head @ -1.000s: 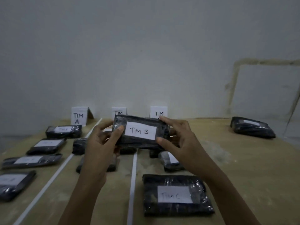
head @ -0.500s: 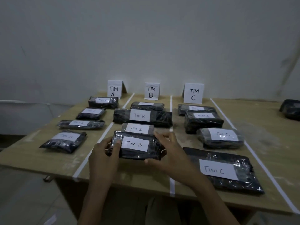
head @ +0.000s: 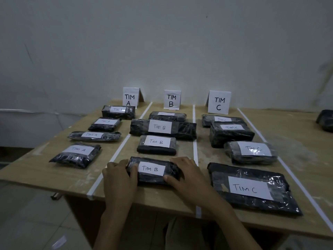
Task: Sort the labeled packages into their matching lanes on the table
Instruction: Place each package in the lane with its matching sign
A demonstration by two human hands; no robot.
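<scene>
**Inspector:** Position of the held package (head: 153, 170)?

**Operator:** Directly in line with the TIM B sign (head: 172, 99), farthest from it in that lane, close to the front edge of the table (head: 36, 170). Flat, label up, marked "TIM B".

**Inspector:** Condition of the left hand (head: 119, 179)?

**Operator:** Curled round the left end of the held package. Thumb on the top face just beside the label, fingers wrapped over the far corner.

**Inspector:** Condition of the right hand (head: 187, 177)?

**Operator:** Curled round the right end of the same package. Thumb pressed at the label's near right corner, fingers hooked over the far edge.

**Inspector:** Remainder of that lane?

**Operator:** Between the held package and the TIM B sign, in order: small package (head: 156, 145), long package (head: 163, 129), rear package (head: 167, 116) just before the sign. First two marked "TIM B"; rear label too small to read.

**Inspector:** Either side of the TIM B sign?

**Operator:** White tape lines (head: 195, 141) bounding the lane. Left of the sign: TIM A sign (head: 130, 97) with four TIM A packages (head: 77, 154) in a row before it. Right of the sign: TIM C sign (head: 219, 102) with four TIM C packages (head: 252, 188), the largest level with the held package. Far right of the sign, beyond the last tape line: stray package (head: 325, 120), cut off by the frame edge, label not visible.
</scene>
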